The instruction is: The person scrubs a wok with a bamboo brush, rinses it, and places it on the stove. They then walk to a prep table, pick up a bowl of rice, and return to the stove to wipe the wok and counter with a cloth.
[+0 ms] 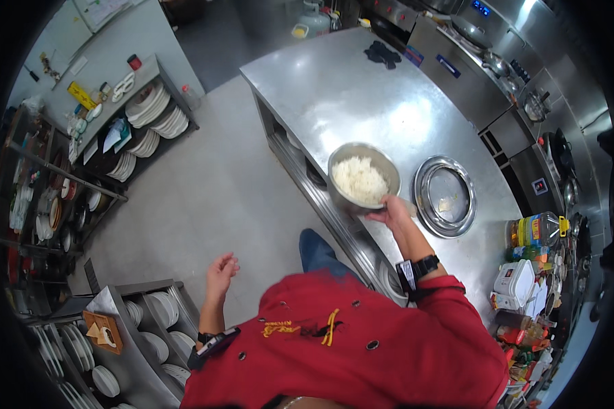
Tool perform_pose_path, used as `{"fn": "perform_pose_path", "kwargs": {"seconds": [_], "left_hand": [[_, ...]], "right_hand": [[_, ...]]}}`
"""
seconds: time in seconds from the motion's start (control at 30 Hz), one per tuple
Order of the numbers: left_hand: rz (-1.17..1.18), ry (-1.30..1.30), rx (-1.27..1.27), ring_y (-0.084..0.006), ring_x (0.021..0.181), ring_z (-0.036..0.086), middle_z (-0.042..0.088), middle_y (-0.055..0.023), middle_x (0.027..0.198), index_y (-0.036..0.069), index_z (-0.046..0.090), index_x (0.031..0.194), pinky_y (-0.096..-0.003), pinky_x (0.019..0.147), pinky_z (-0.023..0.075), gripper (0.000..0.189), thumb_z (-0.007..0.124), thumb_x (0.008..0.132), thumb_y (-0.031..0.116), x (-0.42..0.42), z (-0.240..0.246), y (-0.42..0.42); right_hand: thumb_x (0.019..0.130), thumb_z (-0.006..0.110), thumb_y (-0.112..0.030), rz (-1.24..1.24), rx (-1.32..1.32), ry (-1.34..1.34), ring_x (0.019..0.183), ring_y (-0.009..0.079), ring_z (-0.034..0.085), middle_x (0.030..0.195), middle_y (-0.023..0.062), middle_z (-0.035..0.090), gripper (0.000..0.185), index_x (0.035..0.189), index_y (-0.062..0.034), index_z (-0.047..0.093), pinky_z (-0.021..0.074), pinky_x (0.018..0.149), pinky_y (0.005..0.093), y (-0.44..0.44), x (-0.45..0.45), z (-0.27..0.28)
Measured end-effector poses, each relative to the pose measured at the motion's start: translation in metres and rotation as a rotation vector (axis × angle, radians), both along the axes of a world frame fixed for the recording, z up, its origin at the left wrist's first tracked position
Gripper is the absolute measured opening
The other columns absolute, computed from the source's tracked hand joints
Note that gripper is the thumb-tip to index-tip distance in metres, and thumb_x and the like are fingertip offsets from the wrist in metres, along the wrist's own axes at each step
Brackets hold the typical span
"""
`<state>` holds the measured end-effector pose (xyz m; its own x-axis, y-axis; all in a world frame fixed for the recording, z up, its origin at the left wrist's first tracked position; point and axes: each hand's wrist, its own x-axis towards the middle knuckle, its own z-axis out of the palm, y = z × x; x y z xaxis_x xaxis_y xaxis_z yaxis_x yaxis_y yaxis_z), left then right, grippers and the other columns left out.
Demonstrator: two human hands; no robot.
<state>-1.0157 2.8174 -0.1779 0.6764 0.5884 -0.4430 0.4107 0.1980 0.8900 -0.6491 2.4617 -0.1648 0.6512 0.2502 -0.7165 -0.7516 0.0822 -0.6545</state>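
Observation:
My right hand (395,213) grips the near rim of a round metal bowl (337,194), with the thumb over the edge. White cooked rice (360,179) lies heaped inside it. The bowl is over the left edge of a stainless steel worktable (358,102); whether its base touches the top I cannot tell. Just right of it a round metal ring-shaped dish (420,197) rests on the tabletop. My left hand (222,271) hangs over the floor away from the table, fingers loosely curled and nothing in it.
Plates fill a metal rack (128,301) at lower left and a shelf unit (156,76) by the wall. A black cloth-like item (382,54) lies at the table's far end. An oil jug (537,230) and a white tub (514,281) stand right. Grey floor (225,168) runs left.

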Motion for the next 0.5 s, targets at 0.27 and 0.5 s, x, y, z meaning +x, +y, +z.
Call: {"fn": "perform_pose_path", "kwargs": {"seconds": [0.27,0.5], "left_hand": [[0.043,0.179,-0.037,-0.0148,0.084,0.067,0.068,-0.0091,0.106,0.000,0.058,0.124,-0.0259,0.070,0.0516,0.033,0.060,0.094,0.015,0.096,0.015,0.042],[-0.149,0.252,-0.010,-0.0143,0.084,0.067,0.069,-0.0079,0.106,0.001,0.059,0.124,-0.0257,0.071,0.0511,0.034,0.060,0.093,0.015,0.204,0.011,0.081]], "right_hand": [[0.077,0.052,0.001,-0.180,-0.119,-0.136,0.086,0.0391,0.068,0.106,0.0295,0.060,0.045,0.115,0.0229,0.045,0.0632,0.066,0.0444,0.057,0.093,-0.026],[0.079,0.061,-0.011,0.025,-0.355,-0.074,0.082,0.0256,0.069,0.100,0.0179,0.067,0.047,0.121,0.0078,0.054,0.0587,0.063,0.0344,0.046,0.109,-0.023]]}}
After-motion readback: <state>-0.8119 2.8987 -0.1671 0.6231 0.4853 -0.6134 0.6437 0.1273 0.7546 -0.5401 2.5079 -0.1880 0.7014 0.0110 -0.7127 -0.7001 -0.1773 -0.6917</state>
